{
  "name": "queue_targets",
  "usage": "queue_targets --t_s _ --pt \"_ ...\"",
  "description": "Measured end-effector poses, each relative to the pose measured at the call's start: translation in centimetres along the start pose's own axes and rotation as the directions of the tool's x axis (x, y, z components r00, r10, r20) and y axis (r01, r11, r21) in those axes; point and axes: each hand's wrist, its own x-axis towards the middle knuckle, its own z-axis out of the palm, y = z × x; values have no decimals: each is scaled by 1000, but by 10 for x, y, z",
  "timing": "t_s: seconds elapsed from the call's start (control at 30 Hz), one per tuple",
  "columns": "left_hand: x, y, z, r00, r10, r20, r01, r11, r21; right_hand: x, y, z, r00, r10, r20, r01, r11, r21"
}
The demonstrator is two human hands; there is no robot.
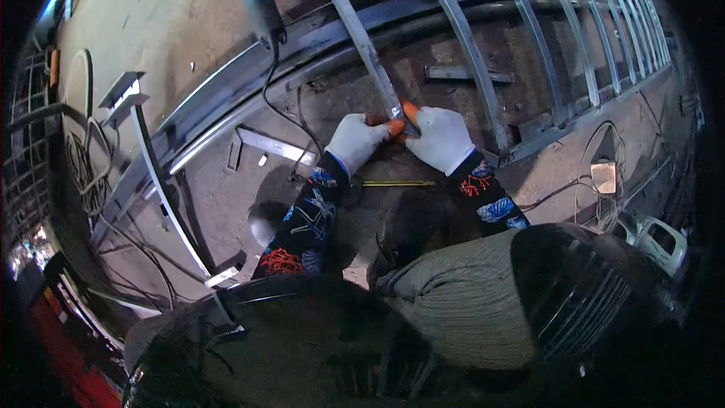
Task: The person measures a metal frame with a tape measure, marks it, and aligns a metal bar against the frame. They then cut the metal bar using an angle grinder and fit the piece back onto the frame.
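My left hand (pixel 359 140) and my right hand (pixel 441 137) wear white gloves with orange fingertips and meet at the lower end of a metal bar (pixel 355 30). Both are closed, fingertips pinched around a small dark metal piece (pixel 411 131) at that bar end. The fingers partly cover the piece, so its exact shape is hidden. Just below the hands, a thin yellow strip (pixel 398 183), perhaps a measuring tape, lies on the floor.
A teal angle grinder (pixel 259 1) with a black cord lies at upper left. Parallel metal bars (pixel 461 26) form a frame to the right. A steel T-shaped piece (pixel 162 174) and coiled cables (pixel 89 159) are on the left. A white helmet-like object (pixel 657 242) sits at far right.
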Motion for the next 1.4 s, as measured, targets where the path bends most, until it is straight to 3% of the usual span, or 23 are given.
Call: queue_targets --t_s 0.13,0.23,0.4,0.47,0.5,0.6,0.67,0.7,0.73,0.77,0.8,0.83,0.87,0.9,0.93,1.0,1.03,1.07,1.17,1.23,1.27,1.33,1.4 --pt "-2 8 3 1000 -11 -22 16 970 242 -1 1 2 999 13 29 -13 1000 9" --pt "4 1 9 981 174 -82 -103 833 543 -2 0 -1 999 21 48 -22 1000 20" --pt "-3 4 18 944 305 -124 -153 741 654 -4 -2 -3 999 31 -15 -30 998 59" --pt "-4 5 17 959 265 -106 -169 826 537 -11 0 -6 983 -55 -177 50 998 -36" --pt "-4 5 16 962 259 -90 -169 818 550 -15 -3 -14 982 -36 -186 31 999 -27" --pt "1 0 12 956 278 -96 -181 815 551 -38 -15 -43 906 -100 -412 70 994 -86" --pt "9 -10 5 966 248 -71 -155 779 608 -68 -29 -51 919 -18 -394 97 978 182" --pt "12 -20 4 957 280 -73 -201 825 529 -83 -34 -46 919 -12 -394 90 979 181" --pt "7 -15 5 958 279 -69 -203 826 525 -98 -37 -34 957 178 -229 -49 878 476" --pt "2 -5 8 949 304 -82 -198 779 595 -110 -36 -21 951 310 -12 -214 684 697" --pt "-1 1 11 941 328 -88 -194 732 653 -122 -34 -7 948 318 -8 -227 695 682" --pt "1 3 9 967 227 -119 -84 721 688 -134 -28 9 879 472 68 -302 441 845" --pt "20 -34 -6 978 165 -131 -91 893 441 -147 -18 23 785 593 177 -320 144 936" --pt "13 -18 -5 958 276 -74 -166 746 645 -160 -8 35 617 689 381 -418 -125 900" --pt "5 -5 3 960 267 -83 -169 790 590 -167 -3 30 599 705 379 -425 -120 897" --pt "6 -5 1 974 209 -90 -136 852 505 -173 12 19 511 741 436 -99 -453 886" --pt "9 -6 -1 981 176 -83 -114 865 489 -177 26 35 504 774 384 -1 -444 896" --pt "11 -9 -6 987 143 -80 -88 876 475 -185 38 49 494 782 381 3 -440 898" --pt "23 -27 -16 982 174 -70 -127 893 431 -189 61 53 599 762 246 -39 -279 959" --pt "18 -21 -11 983 167 -81 -123 911 395 -171 61 27 561 695 450 229 -652 722" --pt "14 -14 -7 983 166 -82 -121 911 394 -173 74 33 561 694 451 228 -653 722" --pt "3 5 0 980 175 -91 -98 831 548 -179 99 47 709 536 458 106 -723 682" --pt "2 9 1 983 164 -88 -89 829 552 -177 102 42 669 563 486 25 -670 742"
